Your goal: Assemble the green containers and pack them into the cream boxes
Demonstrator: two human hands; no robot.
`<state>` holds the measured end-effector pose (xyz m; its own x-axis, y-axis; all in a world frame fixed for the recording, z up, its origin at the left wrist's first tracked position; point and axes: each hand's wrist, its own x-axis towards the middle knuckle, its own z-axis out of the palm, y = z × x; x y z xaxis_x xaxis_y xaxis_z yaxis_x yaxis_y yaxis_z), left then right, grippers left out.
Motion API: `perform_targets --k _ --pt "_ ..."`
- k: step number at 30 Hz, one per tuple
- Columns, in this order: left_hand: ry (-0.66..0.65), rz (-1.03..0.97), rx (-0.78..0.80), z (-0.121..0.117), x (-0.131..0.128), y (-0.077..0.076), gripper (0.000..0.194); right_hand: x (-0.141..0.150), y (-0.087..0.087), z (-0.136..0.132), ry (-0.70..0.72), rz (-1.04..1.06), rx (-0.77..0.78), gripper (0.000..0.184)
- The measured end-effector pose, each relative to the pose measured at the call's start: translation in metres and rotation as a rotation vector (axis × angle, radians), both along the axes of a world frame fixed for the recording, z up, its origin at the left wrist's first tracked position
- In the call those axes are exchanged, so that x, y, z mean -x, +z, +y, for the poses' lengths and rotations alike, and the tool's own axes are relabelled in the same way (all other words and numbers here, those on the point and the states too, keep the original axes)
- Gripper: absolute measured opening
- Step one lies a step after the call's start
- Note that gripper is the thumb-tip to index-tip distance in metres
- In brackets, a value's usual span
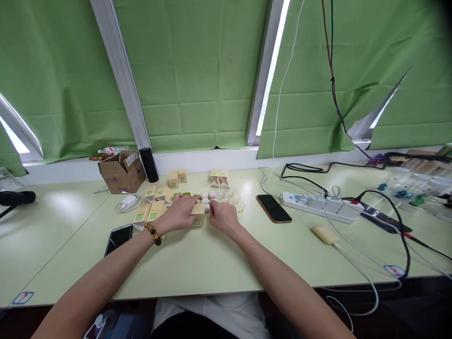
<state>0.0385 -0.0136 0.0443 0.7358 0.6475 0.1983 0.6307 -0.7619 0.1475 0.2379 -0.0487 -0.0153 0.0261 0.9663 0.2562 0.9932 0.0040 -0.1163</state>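
My left hand (181, 212) is closed around a small tan box with a green label (198, 213) on the pale green table (197, 263). Close beside it on the right, my right hand (222, 216) has its fingers curled at the box's right end, next to small pinkish pieces (205, 201). What those fingers pinch is too small to make out. More tan boxes (154, 203) lie to the left of my hands and others stand behind (177, 177). A beaded bracelet (154, 234) is on my left wrist.
Small clear cups (233, 197) sit right of my hands. A phone (273, 208) lies to the right, another phone (118, 237) to the left. A cardboard box (122, 172), a black cylinder (149, 164), a power strip (318, 203) with cables and a cream mouse (325, 234) are around.
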Motion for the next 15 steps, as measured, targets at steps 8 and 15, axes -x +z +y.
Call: perform_targets --k 8,15 --pt "0.164 0.026 -0.189 0.081 -0.010 0.067 0.062 0.002 0.000 -0.001 0.017 0.019 -0.018 0.014" --pt "0.286 0.195 -0.225 0.156 -0.028 0.050 0.066 0.003 -0.003 -0.001 0.028 0.015 -0.030 0.014"
